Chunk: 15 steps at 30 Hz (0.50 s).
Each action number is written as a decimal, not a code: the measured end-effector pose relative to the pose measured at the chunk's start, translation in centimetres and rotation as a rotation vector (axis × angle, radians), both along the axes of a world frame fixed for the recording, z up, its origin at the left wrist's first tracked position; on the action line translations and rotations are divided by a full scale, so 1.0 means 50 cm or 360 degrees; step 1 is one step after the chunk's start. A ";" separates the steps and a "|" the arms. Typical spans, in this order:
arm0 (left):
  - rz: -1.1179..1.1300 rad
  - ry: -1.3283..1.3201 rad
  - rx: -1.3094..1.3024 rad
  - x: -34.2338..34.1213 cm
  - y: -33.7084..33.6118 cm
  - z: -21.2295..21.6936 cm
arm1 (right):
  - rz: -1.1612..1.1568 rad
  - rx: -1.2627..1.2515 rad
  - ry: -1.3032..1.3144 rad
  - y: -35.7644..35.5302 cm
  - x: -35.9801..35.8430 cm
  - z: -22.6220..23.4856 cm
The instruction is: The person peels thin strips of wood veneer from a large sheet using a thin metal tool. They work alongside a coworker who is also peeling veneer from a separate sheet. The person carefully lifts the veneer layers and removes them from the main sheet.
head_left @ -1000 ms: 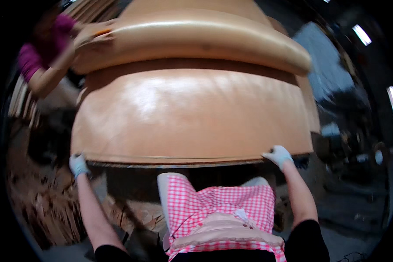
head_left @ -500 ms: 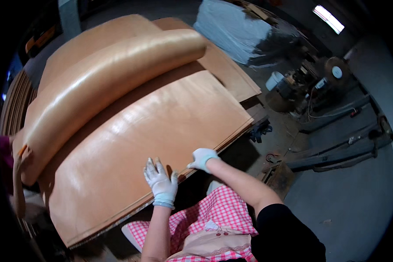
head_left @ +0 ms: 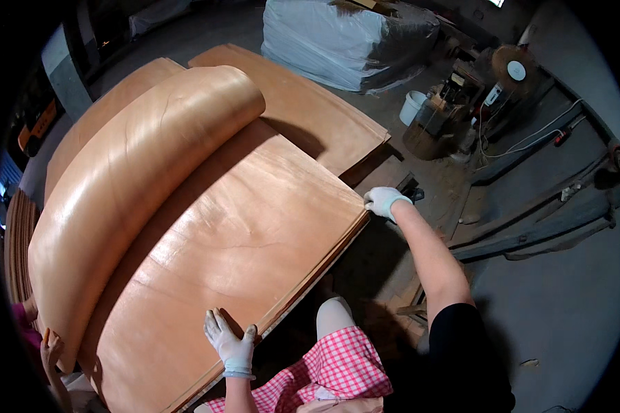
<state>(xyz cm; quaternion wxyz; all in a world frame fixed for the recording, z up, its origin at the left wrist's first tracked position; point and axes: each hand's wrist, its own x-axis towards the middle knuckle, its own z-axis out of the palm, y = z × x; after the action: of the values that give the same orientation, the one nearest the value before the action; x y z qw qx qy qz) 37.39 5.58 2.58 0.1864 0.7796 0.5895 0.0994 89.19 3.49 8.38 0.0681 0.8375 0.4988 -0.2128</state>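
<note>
Head view: left hand (head_left: 229, 342) flat on veneer sheet (head_left: 241, 234) (fingers spread), right hand (head_left: 382, 201) gripping corner

veneer sheet (head_left: 234, 234) | thin, orange-brown, glossy | lies flat atop stack | far half curled back in roll

The right hand (head_left: 382, 201) has slid out to the veneer sheet's (head_left: 241, 241) corner; the left hand (head_left: 231, 341) rests nearer its edge.

Large rectangular bale (head_left: 337, 38) wrapped in pale bluish-white plastic film, stood on the floor at top centre beyond the veneer stacks, brown board lay on its top, film creased and glossy, no labels, signs or screens legible.
</note>
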 end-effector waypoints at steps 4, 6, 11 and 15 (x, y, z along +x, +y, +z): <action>-0.0013 0.0004 0.0007 0.002 -0.003 0.011 | -0.0193 -0.0037 0.0129 0.000 0.035 -0.077; -0.0015 -0.0013 0.0014 0.003 -0.004 0.015 | -0.0639 0.0209 0.0235 -0.021 0.051 -0.118; 0.0009 -0.0153 0.0243 0.005 -0.014 -0.007 | -0.1049 0.1107 0.0191 -0.085 -0.029 -0.141; -0.0028 -0.0708 0.0269 0.020 -0.050 0.055 | -0.0521 0.1294 0.0642 -0.118 -0.294 -0.055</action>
<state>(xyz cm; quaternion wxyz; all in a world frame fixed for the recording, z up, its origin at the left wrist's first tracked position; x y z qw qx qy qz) 38.40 3.09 5.35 0.2466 0.7565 0.5167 0.3162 74.49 -2.39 5.61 -0.3973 0.8058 0.4064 -0.1667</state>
